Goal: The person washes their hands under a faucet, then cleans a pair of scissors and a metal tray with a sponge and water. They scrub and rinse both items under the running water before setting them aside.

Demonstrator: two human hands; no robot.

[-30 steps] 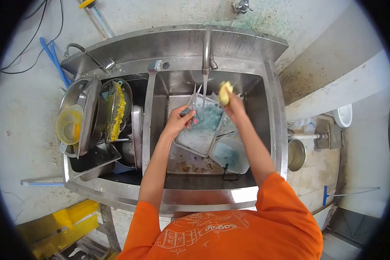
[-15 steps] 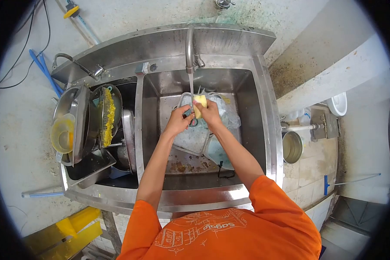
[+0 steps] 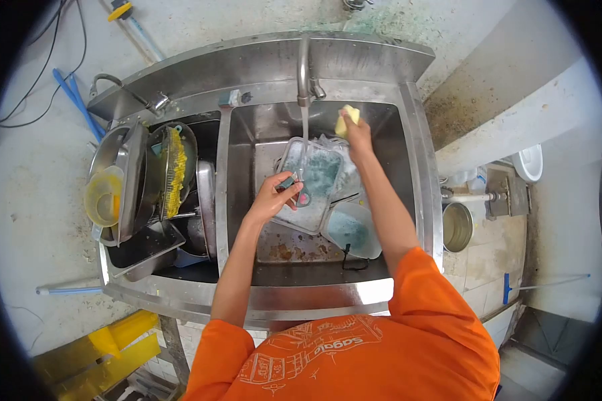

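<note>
My right hand (image 3: 360,137) is closed around a yellow sponge (image 3: 348,120) at the back right of the sink basin. My left hand (image 3: 274,199) pinches a small grey-green utensil (image 3: 286,182) beside the stream from the faucet (image 3: 304,73); its kind I cannot make out. Below the hands, a soapy rectangular tray (image 3: 324,167) lies tilted in the basin. A rounded white container (image 3: 352,230) with greenish, sudsy water sits to its right, near a black cord-like loop (image 3: 354,262). Crumpled clear plastic (image 3: 350,175) partly shows behind the tray.
The left basin holds stacked pans (image 3: 190,160), a yellow-crusted strainer-like item (image 3: 174,174) and a yellowish plastic bowl (image 3: 104,197). A second tap (image 3: 124,87) stands behind them. A small block (image 3: 229,99) rests on the back ledge. Right of the sink, a metal pot (image 3: 457,227) is on the floor.
My right hand has moved the sponge away from my left hand, to the right and back. My left hand still holds the small utensil near the water. The tray is now more exposed.
</note>
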